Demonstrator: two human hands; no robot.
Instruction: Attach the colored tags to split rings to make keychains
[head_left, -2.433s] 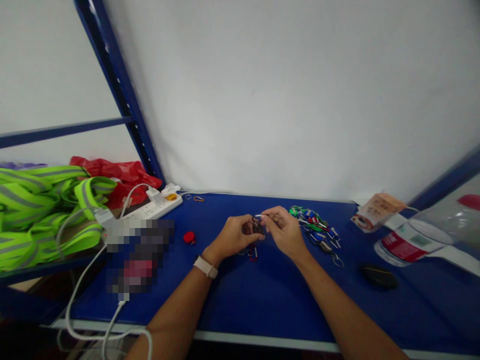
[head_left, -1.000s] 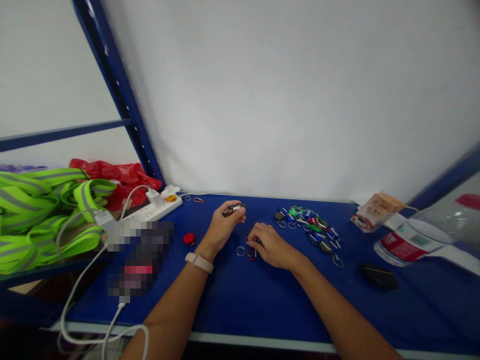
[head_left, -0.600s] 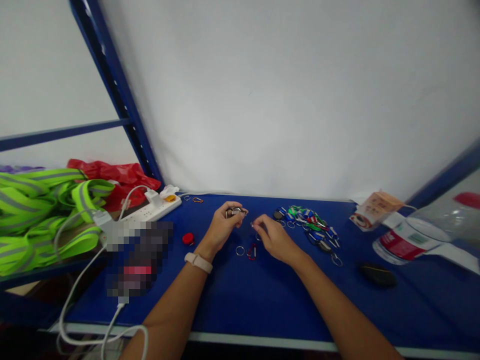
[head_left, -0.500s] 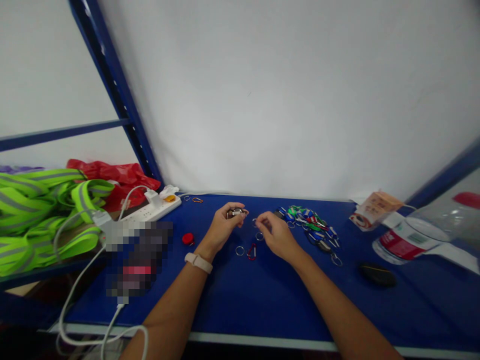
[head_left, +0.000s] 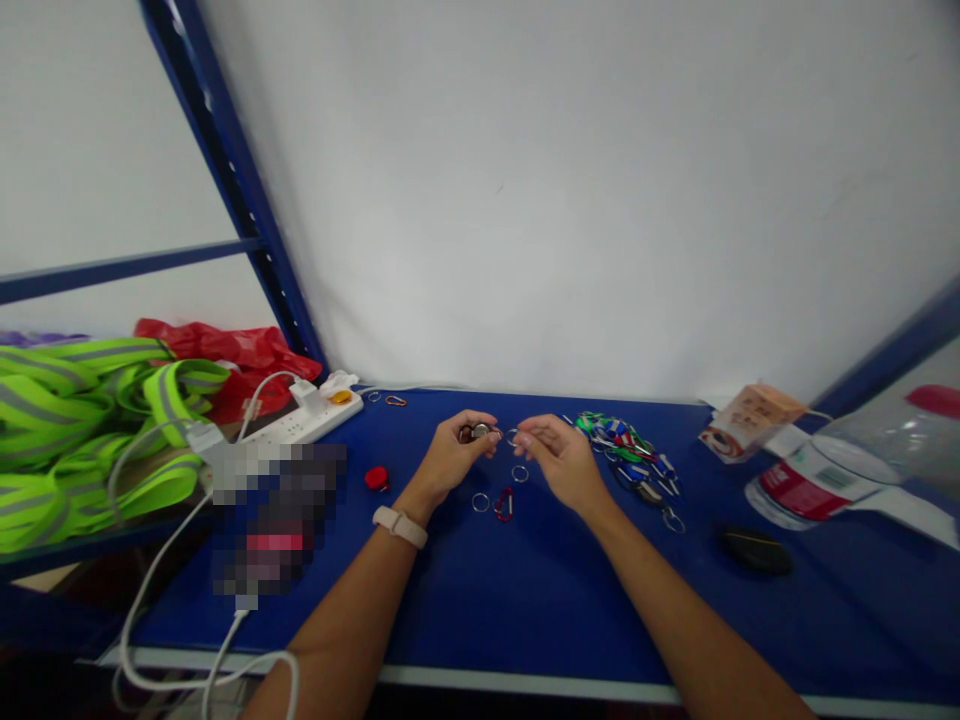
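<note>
In the head view, beyond the red metal carabiner (head_left: 503,504), the left hand (head_left: 448,455) curls its fingers round a small dark-and-silver round piece (head_left: 480,431); the right hand (head_left: 564,465) pinches a thin silver wire ring (head_left: 512,438) just beside it. Lining them up seems the step; next calls for steady fingers.

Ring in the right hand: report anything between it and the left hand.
Nothing visible stands between the ring in the right hand and the left hand. Two loose rings and a red carabiner lie on the table, nearer its front edge.
</note>
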